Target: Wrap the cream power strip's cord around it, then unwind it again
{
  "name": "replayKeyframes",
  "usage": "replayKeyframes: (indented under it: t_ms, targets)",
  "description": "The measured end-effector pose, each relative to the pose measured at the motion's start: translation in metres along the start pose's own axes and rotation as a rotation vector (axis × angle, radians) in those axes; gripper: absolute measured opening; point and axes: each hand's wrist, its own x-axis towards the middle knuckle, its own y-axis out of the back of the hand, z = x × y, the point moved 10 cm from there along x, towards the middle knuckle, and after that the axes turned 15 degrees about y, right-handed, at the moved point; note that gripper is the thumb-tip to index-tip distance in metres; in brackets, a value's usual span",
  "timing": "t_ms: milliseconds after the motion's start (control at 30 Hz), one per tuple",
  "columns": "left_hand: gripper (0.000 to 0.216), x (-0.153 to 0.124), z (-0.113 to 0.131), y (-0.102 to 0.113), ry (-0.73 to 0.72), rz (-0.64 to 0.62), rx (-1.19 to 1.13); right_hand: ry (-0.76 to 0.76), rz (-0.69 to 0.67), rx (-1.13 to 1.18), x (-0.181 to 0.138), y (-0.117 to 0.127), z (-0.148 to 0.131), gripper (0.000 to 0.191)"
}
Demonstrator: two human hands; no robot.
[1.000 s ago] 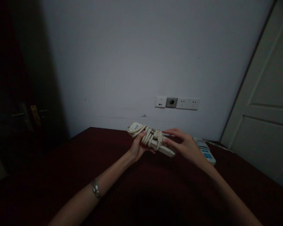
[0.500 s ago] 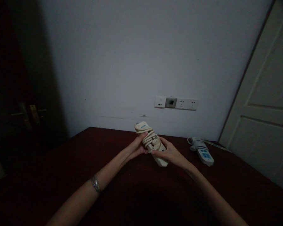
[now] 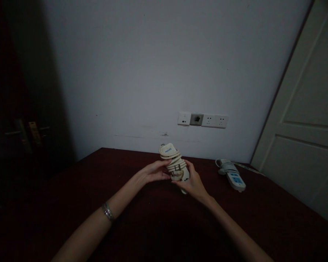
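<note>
Between my two hands is a cream power strip (image 3: 168, 150) with blue lettering near its far end, held tilted above the dark red table (image 3: 131, 225). Its cream cord (image 3: 177, 165) is wound several times around the middle, and the plug (image 3: 177, 175) lies against the near coils. My left hand (image 3: 159, 171) grips the left side, thumb on the coils. The right hand (image 3: 190, 180) closes round the right side and near part, its fingers by the plug. Much of the strip's near end is hidden behind that hand.
A second power strip (image 3: 236, 181), white with blue socket faces and a grey cord wrapped round it, lies at the table's right. Behind it rests a thin flat strip (image 3: 248, 168). Wall sockets (image 3: 214, 120) sit above the table's back edge; a pale door (image 3: 306, 153) stands right.
The cream power strip has turned in my hands to stand steeper, its plug facing me more. My right hand has shifted slightly around it. The view has moved a little.
</note>
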Motion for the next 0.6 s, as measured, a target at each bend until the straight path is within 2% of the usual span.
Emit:
replayKeyframes:
  t_ms: [167, 333, 500, 600]
  targets:
    - [0.036, -0.001, 0.0, -0.001, -0.032, 0.008, -0.013, 0.021, -0.054, -0.049, -0.003, -0.003, 0.006, 0.085]
    - [0.039, -0.002, 0.004, 0.001, -0.088, 0.055, 0.096, 0.024, -0.086, -0.066, -0.004, -0.003, 0.01, 0.084]
    - [0.041, 0.001, -0.007, 0.012, 0.023, 0.146, 0.22, 0.004, -0.1, -0.121, -0.006, -0.002, 0.014, 0.079]
    - [0.043, 0.004, -0.012, 0.016, 0.055, 0.152, 0.227, -0.031, -0.122, -0.139, -0.008, -0.002, 0.018, 0.076]
